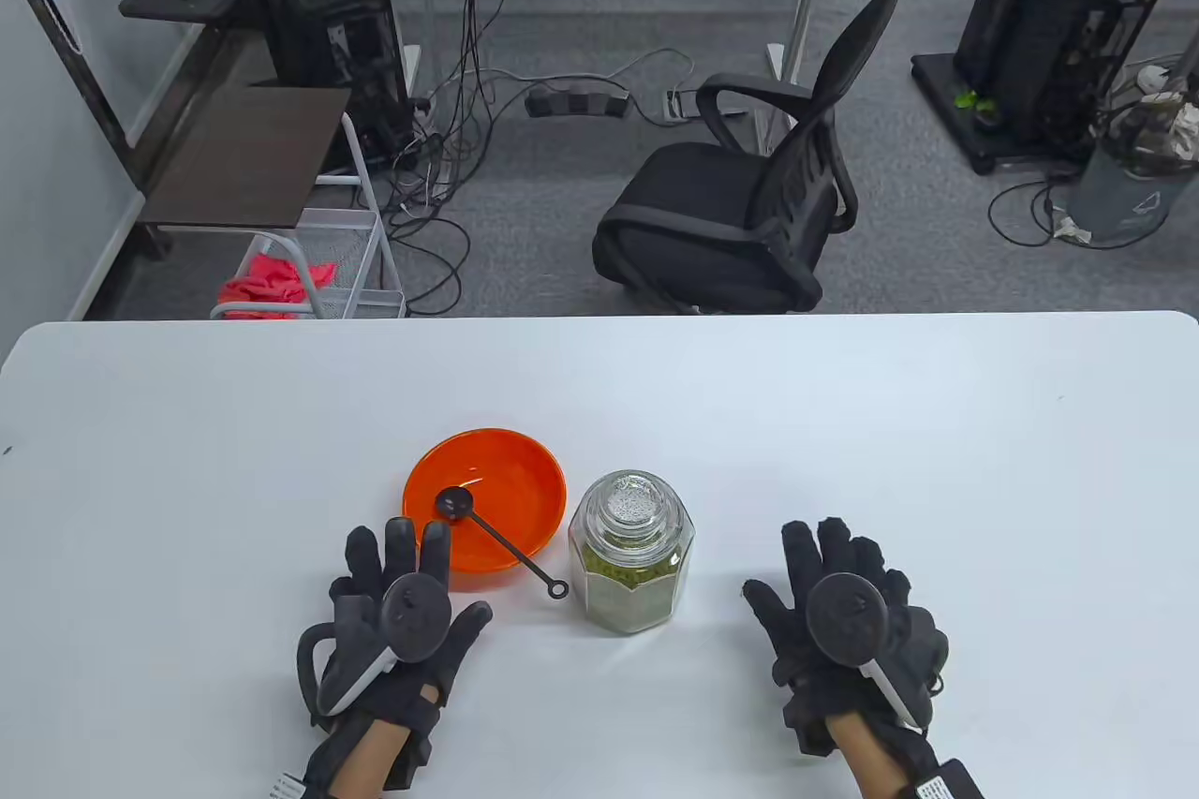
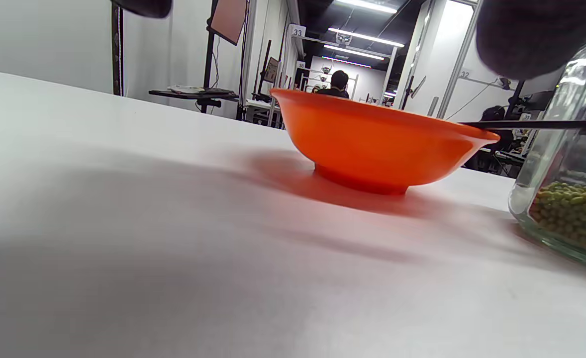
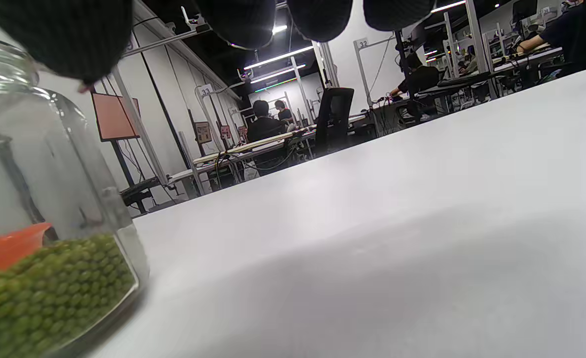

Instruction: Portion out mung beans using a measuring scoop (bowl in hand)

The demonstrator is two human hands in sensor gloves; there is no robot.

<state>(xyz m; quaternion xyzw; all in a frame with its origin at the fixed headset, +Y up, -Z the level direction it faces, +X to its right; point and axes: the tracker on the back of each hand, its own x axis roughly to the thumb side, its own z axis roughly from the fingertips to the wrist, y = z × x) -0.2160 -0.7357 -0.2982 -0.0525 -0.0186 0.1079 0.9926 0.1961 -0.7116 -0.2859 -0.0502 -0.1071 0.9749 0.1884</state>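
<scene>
Jar [image 1: 632, 565] (lidded) between bowl [image 1: 487, 485] and right hand [image 1: 848, 616]

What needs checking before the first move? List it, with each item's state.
1. Bowl upright on the table: ok.
2. Scoop reachable: ok; its head lies in the bowl, its handle sticks out over the rim toward the jar.
3. Jar open for scooping: not ok; the glass lid is on.
4. Mung beans in the jar: ok.
5. Left hand free to take the bowl: ok; fingers spread, at the bowl's near rim, contact cannot tell.
6. Right hand free: ok; flat, apart from the jar.
</scene>
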